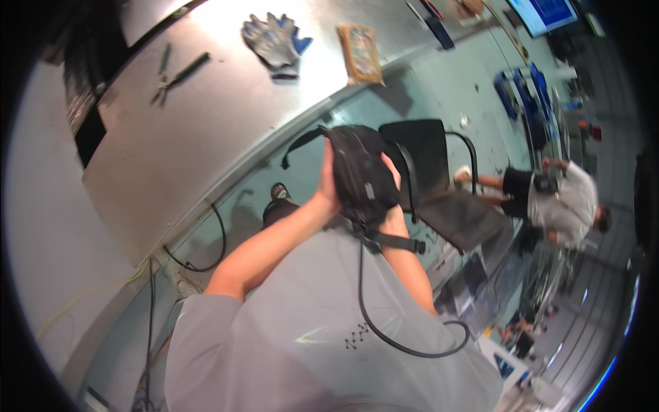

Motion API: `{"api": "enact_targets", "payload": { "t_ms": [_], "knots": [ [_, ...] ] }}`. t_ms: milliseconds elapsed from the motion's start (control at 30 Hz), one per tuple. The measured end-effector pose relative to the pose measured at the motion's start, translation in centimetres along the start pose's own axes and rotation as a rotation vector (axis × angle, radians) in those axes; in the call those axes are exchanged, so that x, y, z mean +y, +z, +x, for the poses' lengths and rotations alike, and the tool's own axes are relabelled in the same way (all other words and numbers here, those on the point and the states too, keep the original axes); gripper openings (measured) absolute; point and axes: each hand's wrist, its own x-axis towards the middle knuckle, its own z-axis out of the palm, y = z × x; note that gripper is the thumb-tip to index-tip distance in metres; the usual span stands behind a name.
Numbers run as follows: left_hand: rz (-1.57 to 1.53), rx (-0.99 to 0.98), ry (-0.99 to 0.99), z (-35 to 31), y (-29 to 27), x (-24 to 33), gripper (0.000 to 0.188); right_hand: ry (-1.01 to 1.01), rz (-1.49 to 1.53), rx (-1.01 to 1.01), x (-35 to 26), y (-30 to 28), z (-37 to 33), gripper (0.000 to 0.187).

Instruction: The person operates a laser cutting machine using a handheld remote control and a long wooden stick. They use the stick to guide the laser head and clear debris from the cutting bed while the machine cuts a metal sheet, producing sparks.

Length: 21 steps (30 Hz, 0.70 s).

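Note:
A black waist bag (360,175) is held up in front of my chest, with a hand on either side of it. My left hand (328,182) grips its left side, and most of those fingers are hidden behind the bag. Along the right side, my right hand (392,185) is wrapped partly behind it. A strap with a buckle (401,242) hangs from the bag's lower end, and another strap sticks out at the upper left. A black cable (364,295) runs from the bag down across my grey shirt and loops to the right.
A metal workbench (206,130) bears pliers (171,77), grey-blue work gloves (276,44) and a brown packet (360,55). A black chair (439,185) with armrests stands close on the right. Farther right is another person (563,199) in a grey shirt. Cables (216,240) hang below the bench.

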Motion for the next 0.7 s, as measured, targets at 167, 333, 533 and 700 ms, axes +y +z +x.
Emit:
{"api": "enact_targets", "payload": {
  "t_ms": [167,333,533,700],
  "knots": [
    [0.249,0.081,0.106,-0.8,-0.1,0.9,0.087,0.024,0.049,0.038,0.7,1.0,-0.7,0.050],
    [0.407,0.139,0.089,-1.0,0.2,0.5,0.076,-0.013,0.118,0.054,0.3,0.4,-2.6,0.052],
    [0.605,-0.074,0.011,1.6,0.9,0.1,0.075,-0.633,-0.804,0.034,-0.3,0.7,-6.2,0.050],
    [0.662,-0.357,0.063,3.8,3.1,-1.8,0.096,-0.673,-0.797,0.071,-1.6,0.5,-8.8,0.036]
  ]
}}
